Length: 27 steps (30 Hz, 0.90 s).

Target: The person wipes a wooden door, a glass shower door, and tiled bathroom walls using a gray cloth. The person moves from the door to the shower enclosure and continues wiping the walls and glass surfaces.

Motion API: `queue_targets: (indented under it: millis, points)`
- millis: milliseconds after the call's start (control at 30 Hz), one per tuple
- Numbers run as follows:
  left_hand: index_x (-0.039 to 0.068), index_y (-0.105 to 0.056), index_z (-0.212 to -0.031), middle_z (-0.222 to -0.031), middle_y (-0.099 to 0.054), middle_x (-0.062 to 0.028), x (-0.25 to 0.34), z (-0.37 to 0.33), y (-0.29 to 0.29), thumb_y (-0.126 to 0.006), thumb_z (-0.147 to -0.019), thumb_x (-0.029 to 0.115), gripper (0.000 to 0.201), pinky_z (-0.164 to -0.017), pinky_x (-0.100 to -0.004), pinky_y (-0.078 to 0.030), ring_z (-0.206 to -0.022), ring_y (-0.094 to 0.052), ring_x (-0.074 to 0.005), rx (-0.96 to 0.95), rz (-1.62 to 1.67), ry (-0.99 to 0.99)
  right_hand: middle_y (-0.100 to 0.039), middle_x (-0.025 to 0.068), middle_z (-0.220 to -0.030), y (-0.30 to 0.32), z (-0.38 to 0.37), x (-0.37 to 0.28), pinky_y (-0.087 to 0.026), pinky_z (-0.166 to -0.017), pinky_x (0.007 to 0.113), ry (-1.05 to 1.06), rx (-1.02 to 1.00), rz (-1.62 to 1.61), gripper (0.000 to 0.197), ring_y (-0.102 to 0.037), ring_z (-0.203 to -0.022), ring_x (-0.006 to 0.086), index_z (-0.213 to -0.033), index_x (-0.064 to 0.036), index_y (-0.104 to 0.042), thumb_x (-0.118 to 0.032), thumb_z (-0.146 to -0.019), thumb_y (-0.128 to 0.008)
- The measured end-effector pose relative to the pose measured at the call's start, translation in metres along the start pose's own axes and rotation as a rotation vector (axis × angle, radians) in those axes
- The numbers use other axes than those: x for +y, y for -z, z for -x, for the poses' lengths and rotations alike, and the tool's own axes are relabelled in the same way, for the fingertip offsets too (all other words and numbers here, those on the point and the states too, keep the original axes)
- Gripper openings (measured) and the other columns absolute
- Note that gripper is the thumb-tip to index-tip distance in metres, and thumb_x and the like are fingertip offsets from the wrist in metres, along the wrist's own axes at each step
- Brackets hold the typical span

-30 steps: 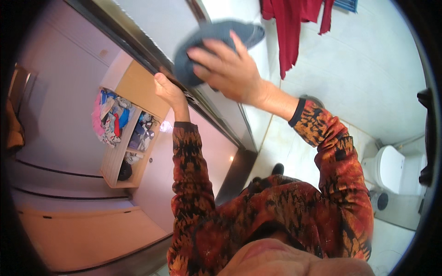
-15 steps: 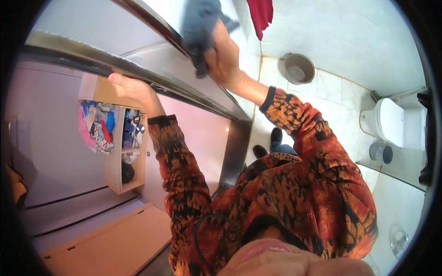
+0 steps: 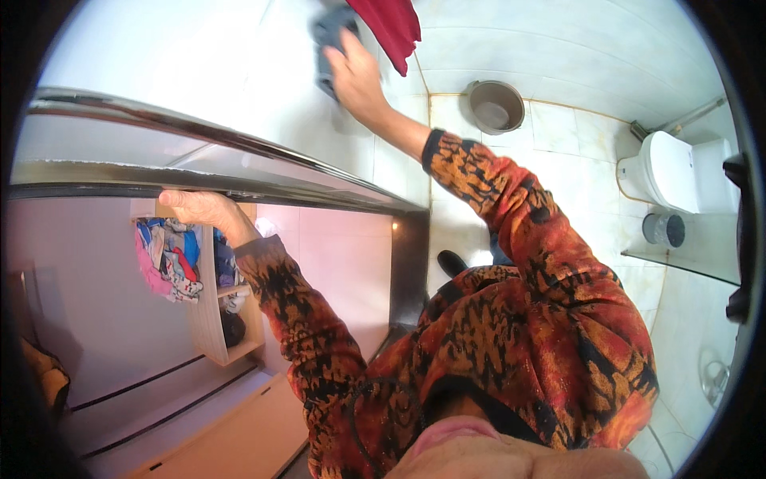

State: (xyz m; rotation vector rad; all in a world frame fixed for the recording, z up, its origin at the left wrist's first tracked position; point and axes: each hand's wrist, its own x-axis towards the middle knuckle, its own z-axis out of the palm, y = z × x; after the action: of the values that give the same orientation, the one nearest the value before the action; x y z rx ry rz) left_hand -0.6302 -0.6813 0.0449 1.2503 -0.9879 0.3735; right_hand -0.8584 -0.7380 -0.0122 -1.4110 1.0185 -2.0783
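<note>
My right hand (image 3: 357, 82) is closed on a bunched dark grey cloth (image 3: 329, 38), which lies against the white tiled wall (image 3: 231, 60) beyond the doorway. Motion smears the cloth a little. My left hand (image 3: 206, 212) grips the edge of the dark door frame (image 3: 311, 192), its thumb side showing and the other fingers mostly hidden. Close to my right hand hangs a dark red cloth (image 3: 391, 30).
A grey-brown bucket (image 3: 496, 108) stands on the tiled floor. To the right are a white toilet (image 3: 674, 172), a small bin (image 3: 664, 230) and a glass panel (image 3: 694, 263). Beyond the frame, a wooden cabinet (image 3: 209, 295) holds piled clothes (image 3: 170, 259).
My right hand has carried the grey cloth from beside the frame onto the wall, nearer the red cloth. My left hand stays on the frame. The whole view has shifted.
</note>
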Motion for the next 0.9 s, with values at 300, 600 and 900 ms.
queue_targets:
  millis: [300,600,900]
  points:
    - [-0.001,-0.026,-0.135,-0.139,-0.026,-0.0217,0.08,0.048,0.021,-0.02,-0.095,0.044,0.061,-0.104,-0.0418,-0.028,-0.127,-0.03,-0.0317,-0.008,0.006,-0.014,-0.051,0.024,-0.109,-0.029,-0.078,0.003,-0.045,-0.076,0.039,0.508,0.117,0.105,0.04,-0.052,-0.092,0.0385,-0.118,0.0058,-0.042,-0.005,-0.08,-0.049]
    - [-0.003,-0.03,-0.133,-0.14,-0.022,-0.0218,0.113,0.185,0.004,-0.037,-0.093,0.018,0.045,-0.101,-0.0396,-0.03,-0.125,-0.033,-0.0316,-0.179,-0.069,0.034,-0.055,0.0176,-0.104,0.081,0.065,0.061,-0.045,-0.077,0.034,-0.433,-0.503,-0.041,0.03,-0.057,-0.088,0.0273,-0.105,0.0038,-0.051,-0.001,-0.076,-0.048]
    - [-0.002,-0.031,-0.133,-0.128,-0.044,-0.0105,0.112,0.311,0.067,-0.046,-0.089,0.005,0.046,-0.091,-0.0243,-0.036,-0.112,-0.045,-0.0142,-0.488,0.528,1.196,-0.06,0.0031,-0.092,0.152,0.095,0.02,-0.044,-0.074,0.022,-1.117,-0.944,-0.441,0.028,-0.056,-0.082,0.011,-0.102,0.0022,-0.057,0.002,-0.078,-0.042]
